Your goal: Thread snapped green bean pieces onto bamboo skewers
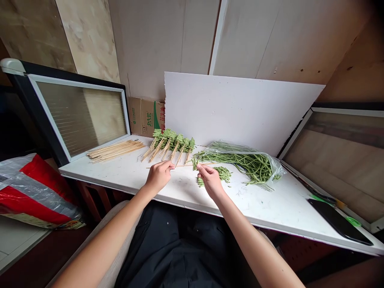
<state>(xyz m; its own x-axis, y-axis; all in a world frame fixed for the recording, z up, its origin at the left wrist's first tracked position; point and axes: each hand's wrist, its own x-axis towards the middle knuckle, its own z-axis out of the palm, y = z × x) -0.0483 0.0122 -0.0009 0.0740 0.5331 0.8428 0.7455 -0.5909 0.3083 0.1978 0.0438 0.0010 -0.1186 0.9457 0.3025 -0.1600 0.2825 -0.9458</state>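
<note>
My left hand point(159, 175) is closed around a thin wooden skewer point(181, 165), which points to the right across the table. Pinched in the fingers of my right hand point(209, 178) are short green bean pieces point(195, 164), at the skewer's right part. Whether the skewer passes through them is too small to tell. Just behind and beside my right hand lies a pile of cut green bean pieces point(222, 173). Beyond my hands, finished-looking bean skewers point(169, 141) are stacked with their bare sticks toward me.
Loose bare skewers point(115, 151) lie at the left of the white table point(180, 188). A clear plastic bag of long green beans point(255, 164) rests at the right. A black phone point(339, 221) and scissors point(321, 196) lie far right. A cardboard box point(147, 116) and a white board point(234, 112) stand behind.
</note>
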